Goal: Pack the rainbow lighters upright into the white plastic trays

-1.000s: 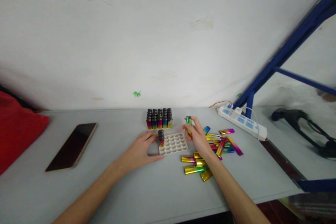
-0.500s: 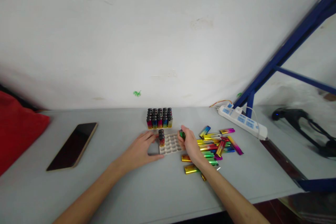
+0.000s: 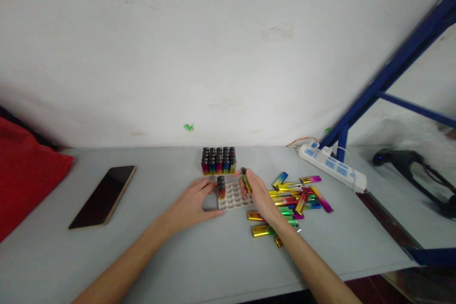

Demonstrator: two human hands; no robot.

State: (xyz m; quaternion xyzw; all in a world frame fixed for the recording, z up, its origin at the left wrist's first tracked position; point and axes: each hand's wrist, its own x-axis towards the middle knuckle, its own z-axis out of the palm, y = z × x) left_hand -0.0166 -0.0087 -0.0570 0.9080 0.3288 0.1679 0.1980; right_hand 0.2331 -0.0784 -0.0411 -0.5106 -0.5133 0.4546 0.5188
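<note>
My right hand (image 3: pixel 257 194) is closed on a green and yellow lighter (image 3: pixel 245 180), holding it upright over the white slotted tray (image 3: pixel 235 198). My left hand (image 3: pixel 194 201) lies flat on the table with its fingers spread, touching the tray's left edge. A few lighters (image 3: pixel 221 187) stand in the tray's left column. Behind the tray stands a full block of lighters (image 3: pixel 218 161) with black tops. To the right of my right hand lies a loose pile of shiny coloured lighters (image 3: pixel 294 199).
A dark phone (image 3: pixel 103 194) lies at the left on the grey table (image 3: pixel 171 256). Red cloth (image 3: pixel 24 175) sits at the far left. A white power strip (image 3: pixel 331 166) lies at the back right by a blue frame (image 3: pixel 388 76). A black device (image 3: pixel 409 166) rests further right.
My right hand brought the lighter from above the pile leftward and down over the tray. My left hand stayed by the tray. The view shifted slightly.
</note>
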